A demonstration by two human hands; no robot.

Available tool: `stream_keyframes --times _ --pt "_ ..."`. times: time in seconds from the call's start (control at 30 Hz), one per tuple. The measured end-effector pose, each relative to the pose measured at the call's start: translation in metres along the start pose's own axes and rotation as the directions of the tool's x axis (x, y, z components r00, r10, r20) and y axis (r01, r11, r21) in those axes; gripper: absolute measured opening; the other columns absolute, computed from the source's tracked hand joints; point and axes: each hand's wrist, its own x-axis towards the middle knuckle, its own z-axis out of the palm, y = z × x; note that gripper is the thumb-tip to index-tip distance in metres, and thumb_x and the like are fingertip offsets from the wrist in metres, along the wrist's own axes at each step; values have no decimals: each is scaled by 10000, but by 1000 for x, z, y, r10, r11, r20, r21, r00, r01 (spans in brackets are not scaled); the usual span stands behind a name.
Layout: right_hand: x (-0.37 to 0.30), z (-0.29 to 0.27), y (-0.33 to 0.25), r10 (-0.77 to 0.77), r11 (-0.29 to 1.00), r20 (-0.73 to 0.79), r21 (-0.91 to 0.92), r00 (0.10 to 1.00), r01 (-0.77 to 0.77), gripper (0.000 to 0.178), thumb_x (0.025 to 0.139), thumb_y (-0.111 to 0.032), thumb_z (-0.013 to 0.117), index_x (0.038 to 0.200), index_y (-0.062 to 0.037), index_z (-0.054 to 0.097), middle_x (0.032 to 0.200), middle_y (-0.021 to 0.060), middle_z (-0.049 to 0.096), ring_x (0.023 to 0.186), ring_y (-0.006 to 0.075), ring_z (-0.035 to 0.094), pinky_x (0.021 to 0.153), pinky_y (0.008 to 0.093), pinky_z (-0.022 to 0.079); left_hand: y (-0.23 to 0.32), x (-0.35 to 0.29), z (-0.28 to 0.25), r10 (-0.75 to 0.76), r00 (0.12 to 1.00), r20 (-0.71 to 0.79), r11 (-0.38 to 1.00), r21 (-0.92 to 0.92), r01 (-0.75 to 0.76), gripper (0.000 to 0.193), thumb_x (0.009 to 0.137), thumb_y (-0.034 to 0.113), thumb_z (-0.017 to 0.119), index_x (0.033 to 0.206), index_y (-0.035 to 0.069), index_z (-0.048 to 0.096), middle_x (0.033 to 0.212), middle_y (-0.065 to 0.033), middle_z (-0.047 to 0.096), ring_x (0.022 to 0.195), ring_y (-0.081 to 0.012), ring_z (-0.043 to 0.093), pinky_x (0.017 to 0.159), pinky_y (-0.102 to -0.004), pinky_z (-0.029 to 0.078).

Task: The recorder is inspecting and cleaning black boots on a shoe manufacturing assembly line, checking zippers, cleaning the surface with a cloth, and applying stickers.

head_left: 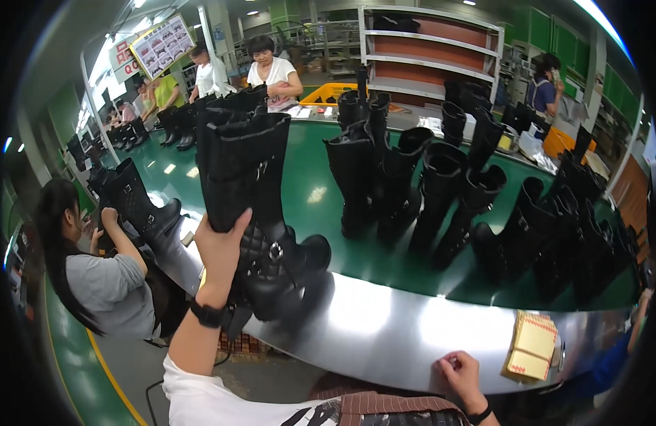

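Observation:
My left hand (225, 245) is wrapped round the lower shaft of a tall black boot (243, 167), which stands upright at the metal edge. The boot has a quilted ankle with a ring and straps. A second black toe (315, 254) shows close behind it, so this may be a pair; the overlap hides how they meet. My right hand (461, 373) rests at the near metal edge with its fingers curled together. Something small and dark may be between the fingertips, but I cannot make it out. Just right of that hand lies a stack of yellow printed cards (532, 344).
The green table (310, 192) has a shiny metal border (406, 319). Several tall black boots (438, 184) stand at centre and right. At the left, a co-worker (104, 277) handles another boot (133, 202). More people work along the far side, near a yellow crate (328, 93).

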Motion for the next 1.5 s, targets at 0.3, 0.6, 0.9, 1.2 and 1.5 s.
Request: stream_keyframes --times 0.3,0.6,0.9,1.2,1.5 --pt "-1 16 3 -349 902 -76 -297 934 312 141 766 -103 776 798 -70 643 786 66 634 573 169 512 542 300 432 -114 207 239 102 941 -324 982 186 -43 450 743 392 801 1006 51 672 850 -194 700 831 -410 664 728 -440 529" --pt "21 15 -24 -236 898 -2 -382 972 218 206 770 -157 772 751 -96 576 773 71 610 638 260 546 578 351 423 -266 212 426 -257 961 99 964 93 248 454 742 347 818 1041 30 692 1007 -162 718 982 -330 679 863 -409 503" --pt "21 18 -35 -242 903 -39 -375 969 211 278 767 -146 772 728 -88 502 733 97 556 660 305 535 600 391 423 -269 209 406 -546 838 -4 794 317 519 948 627 434 852 1304 -77 430 1251 -264 564 1194 -413 528 1031 -428 411" --pt "16 16 -43 -219 902 -38 -388 975 187 212 774 -55 710 757 -79 500 716 105 529 650 322 516 595 409 411 -164 98 391 44 826 561 974 161 -161 673 713 318 783 1221 -35 521 1107 -218 594 1073 -384 549 951 -450 413" --pt "17 17 -38 -235 891 -52 -411 971 193 252 762 -70 746 737 -85 496 701 90 530 636 303 528 578 395 420 -143 128 449 -350 819 454 819 573 32 481 771 300 740 1095 -30 608 1041 -237 631 991 -394 601 862 -450 457"
